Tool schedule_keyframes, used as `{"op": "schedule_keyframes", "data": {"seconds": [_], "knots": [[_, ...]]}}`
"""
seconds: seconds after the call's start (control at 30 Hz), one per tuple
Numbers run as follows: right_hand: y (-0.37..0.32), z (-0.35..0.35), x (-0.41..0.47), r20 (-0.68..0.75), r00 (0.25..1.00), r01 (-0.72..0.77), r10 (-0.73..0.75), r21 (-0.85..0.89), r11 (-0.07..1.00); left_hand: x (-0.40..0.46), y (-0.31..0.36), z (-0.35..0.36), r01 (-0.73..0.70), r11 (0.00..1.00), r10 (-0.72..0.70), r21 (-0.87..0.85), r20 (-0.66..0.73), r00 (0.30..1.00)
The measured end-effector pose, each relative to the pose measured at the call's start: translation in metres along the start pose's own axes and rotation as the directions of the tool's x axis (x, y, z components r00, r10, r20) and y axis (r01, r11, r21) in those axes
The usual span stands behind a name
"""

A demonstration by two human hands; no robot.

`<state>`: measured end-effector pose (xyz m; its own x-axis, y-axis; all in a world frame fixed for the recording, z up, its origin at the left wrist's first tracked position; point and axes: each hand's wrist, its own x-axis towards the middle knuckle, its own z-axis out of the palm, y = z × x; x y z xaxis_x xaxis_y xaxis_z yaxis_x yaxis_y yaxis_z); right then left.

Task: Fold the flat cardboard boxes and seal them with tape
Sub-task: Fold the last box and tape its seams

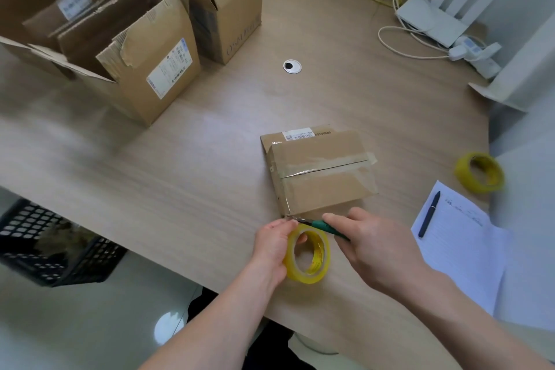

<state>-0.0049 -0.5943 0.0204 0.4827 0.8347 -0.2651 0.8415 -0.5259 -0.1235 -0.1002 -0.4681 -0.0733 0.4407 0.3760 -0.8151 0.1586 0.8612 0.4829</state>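
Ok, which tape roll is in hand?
The roll at the near table edge, gripped by the left hand. The other roll lies untouched at far right.

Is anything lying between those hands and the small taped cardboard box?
Nothing visible. The left hand holding the yellow tape roll and the right hand holding the green-handled cutter sit at the small taped cardboard box's near edge.

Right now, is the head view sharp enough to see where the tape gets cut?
Head view: mostly sharp at the centre, where the box, left hand with the roll and right hand with the cutter show; the left table smears; wide-angle bending at the edges; mild glare on the box's tape.
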Motion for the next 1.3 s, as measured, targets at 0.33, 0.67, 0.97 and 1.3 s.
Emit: {"op": "schedule_keyframes", "data": {"seconds": [0.33, 0.67, 0.97, 1.3], "knots": [[0.003, 0.012, 0.013, 0.018, 1.0, 0.017, -0.016, -0.097, 0.995, 0.0, 0.003, 0.001, 0.025, 0.999, -0.024, 0.023, -0.035, 0.999], [-0.002, 0.017, 0.032, 0.006, 1.0, 0.005, -0.004, -0.195, 0.981, 0.005, 0.004, 0.0, 0.185, 0.978, -0.166, 0.099, -0.17, 0.971], [0.059, 0.021, -0.006, 0.093, 0.953, -0.299, 0.288, 0.155, 0.942, -0.005, 0.025, -0.032, -0.058, 0.916, 0.068, 0.397, -0.012, 0.998], [0.075, 0.075, -0.024, -0.154, 0.762, -0.589, 0.629, 0.239, 0.772, -0.016, 0.068, 0.006, -0.288, 0.638, 0.127, 0.715, 0.271, 0.954]]}}
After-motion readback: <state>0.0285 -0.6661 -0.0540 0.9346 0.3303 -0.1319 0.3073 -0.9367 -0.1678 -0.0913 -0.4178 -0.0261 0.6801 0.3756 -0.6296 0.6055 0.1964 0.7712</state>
